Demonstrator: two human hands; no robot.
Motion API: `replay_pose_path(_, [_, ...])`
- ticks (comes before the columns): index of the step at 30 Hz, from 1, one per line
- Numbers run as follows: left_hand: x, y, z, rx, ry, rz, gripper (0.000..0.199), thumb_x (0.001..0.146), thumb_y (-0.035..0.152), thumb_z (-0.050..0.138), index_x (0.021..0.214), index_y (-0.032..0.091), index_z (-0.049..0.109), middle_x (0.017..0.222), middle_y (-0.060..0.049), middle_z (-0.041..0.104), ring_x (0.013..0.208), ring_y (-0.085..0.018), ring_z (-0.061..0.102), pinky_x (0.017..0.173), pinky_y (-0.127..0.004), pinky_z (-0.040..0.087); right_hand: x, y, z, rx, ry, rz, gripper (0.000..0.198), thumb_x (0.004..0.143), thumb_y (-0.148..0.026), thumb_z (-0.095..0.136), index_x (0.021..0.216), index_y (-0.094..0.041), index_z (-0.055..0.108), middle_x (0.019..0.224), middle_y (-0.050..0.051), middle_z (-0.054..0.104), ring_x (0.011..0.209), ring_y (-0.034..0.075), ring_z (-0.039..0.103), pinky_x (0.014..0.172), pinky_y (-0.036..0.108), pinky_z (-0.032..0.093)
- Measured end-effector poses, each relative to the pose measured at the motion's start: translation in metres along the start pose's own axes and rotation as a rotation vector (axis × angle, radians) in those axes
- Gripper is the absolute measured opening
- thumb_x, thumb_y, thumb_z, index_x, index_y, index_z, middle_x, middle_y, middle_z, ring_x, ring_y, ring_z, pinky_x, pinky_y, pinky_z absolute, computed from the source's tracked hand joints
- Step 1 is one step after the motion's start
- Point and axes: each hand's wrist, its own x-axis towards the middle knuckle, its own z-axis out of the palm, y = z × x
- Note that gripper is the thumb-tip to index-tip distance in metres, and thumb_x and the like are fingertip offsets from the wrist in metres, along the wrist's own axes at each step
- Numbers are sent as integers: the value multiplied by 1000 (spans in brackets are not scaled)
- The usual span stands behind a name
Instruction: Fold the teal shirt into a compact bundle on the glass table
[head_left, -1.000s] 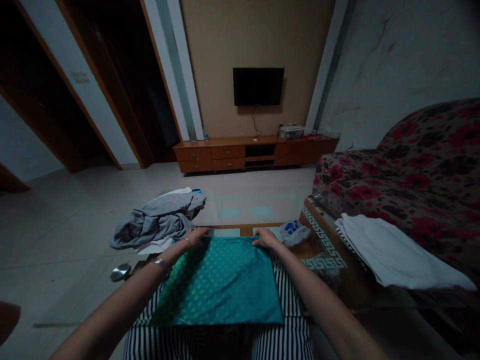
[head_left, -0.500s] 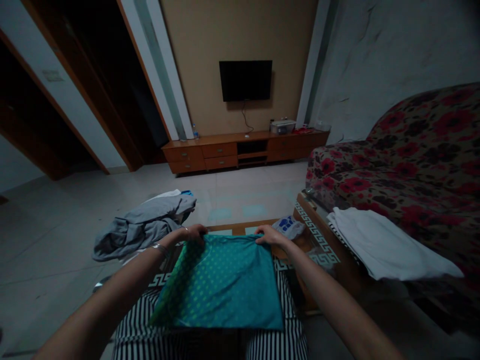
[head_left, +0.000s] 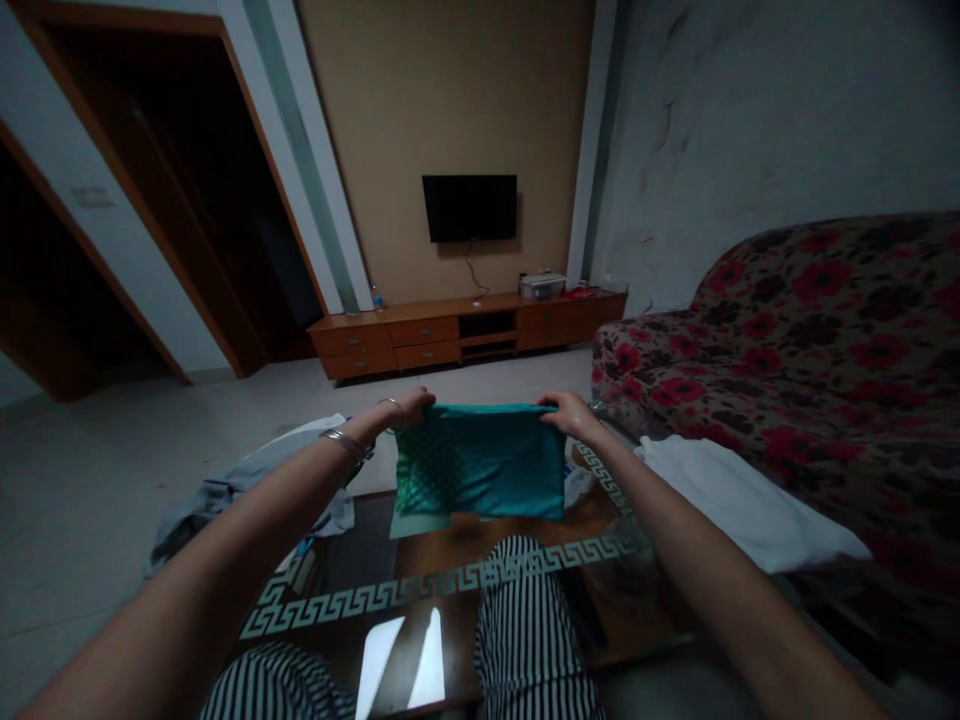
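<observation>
A teal cloth (head_left: 487, 460) with a green dotted left side hangs stretched between my hands, held up over the glass-topped coffee table (head_left: 442, 590). My left hand (head_left: 415, 405) pinches its upper left corner, and bracelets circle that wrist. At the upper right corner, my right hand (head_left: 566, 413) has its fingers closed on the edge. The cloth's lower edge hangs free in front of my striped trouser legs (head_left: 525, 620). It looks like a garment or a pillowcase; which one, I cannot tell.
Grey and white clothes (head_left: 217, 500) lie heaped at the left, partly behind my arm. Folded white cloth (head_left: 742, 500) rests at the right beside a floral sofa (head_left: 810, 340). A plastic bag (head_left: 577, 485) sits behind the cloth. Farther off stands a low wooden cabinet (head_left: 424, 340) below a television (head_left: 471, 208).
Both hands have lifted the cloth forward and up, off my lap. It now hangs upright and looks shorter. The camera view has tilted upward, and the tabletop's near part shows.
</observation>
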Motion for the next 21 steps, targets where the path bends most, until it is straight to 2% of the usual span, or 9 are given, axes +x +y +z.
replay_pose_path(3, [27, 17, -29, 66, -4, 146, 23, 65, 5, 57, 85, 11, 66, 100, -10, 60, 93, -21, 53, 86, -30, 41, 7, -17, -43, -16, 172, -118, 28, 71, -9, 59, 96, -15, 72, 94, 3, 71, 90, 19, 63, 82, 26, 46])
replay_pose_path(6, [30, 26, -30, 163, 94, 215, 23, 79, 8, 48, 97, 10, 63, 106, -15, 57, 106, -27, 48, 94, -38, 37, -6, -27, -56, -53, 254, -210, 32, 73, -7, 53, 98, -17, 71, 99, 3, 69, 96, 19, 61, 88, 29, 44])
replay_pose_path(8, [18, 26, -10, 249, 144, 235, 28, 85, 8, 38, 102, 12, 61, 110, -17, 56, 111, -29, 45, 96, -43, 34, -28, -24, -41, -93, 262, -248, 35, 74, -4, 50, 100, -18, 69, 104, 4, 68, 101, 19, 58, 93, 29, 42])
replay_pose_path(10, [-5, 21, 24, 296, 129, 243, 33, 87, 6, 34, 102, 15, 61, 113, -16, 56, 113, -28, 44, 98, -44, 33, -61, -14, -8, -145, 210, -273, 38, 75, -1, 48, 103, -19, 67, 107, 5, 66, 105, 19, 56, 95, 30, 40])
replay_pose_path(12, [-37, 9, 63, 289, 51, 245, 31, 85, 5, 38, 97, 20, 63, 111, -13, 58, 111, -26, 47, 98, -41, 33, -103, 0, 35, -221, 81, -275, 37, 77, -1, 47, 105, -18, 66, 106, 7, 65, 105, 19, 54, 91, 31, 40])
replay_pose_path(14, [-71, -10, 99, 280, -41, 224, 28, 81, 5, 45, 88, 23, 65, 105, -10, 61, 107, -23, 51, 97, -38, 35, -149, 15, 76, -292, -149, -332, 32, 82, -4, 47, 103, -19, 66, 100, 7, 65, 100, 20, 55, 85, 31, 41])
replay_pose_path(16, [-104, -33, 124, 269, -100, 168, 28, 81, 5, 46, 88, 23, 66, 103, -8, 62, 106, -23, 53, 97, -37, 35, -190, 29, 103, -325, -296, -382, 28, 86, -9, 47, 102, -22, 66, 97, 7, 64, 96, 21, 55, 82, 32, 41])
replay_pose_path(18, [-127, -58, 136, 259, -120, 77, 30, 82, 6, 43, 93, 23, 66, 106, -9, 62, 109, -23, 52, 97, -39, 35, -218, 40, 111, -295, -324, -380, 27, 88, -12, 46, 104, -23, 65, 97, 6, 64, 95, 21, 55, 81, 33, 41])
replay_pose_path(21, [-142, -89, 138, 241, -112, -109, 35, 81, 4, 40, 101, 19, 64, 113, -13, 60, 110, -25, 53, 95, -42, 38, -228, 52, 98, -208, -257, -312, 30, 87, -10, 45, 105, -24, 65, 100, 7, 64, 97, 21, 55, 82, 33, 43])
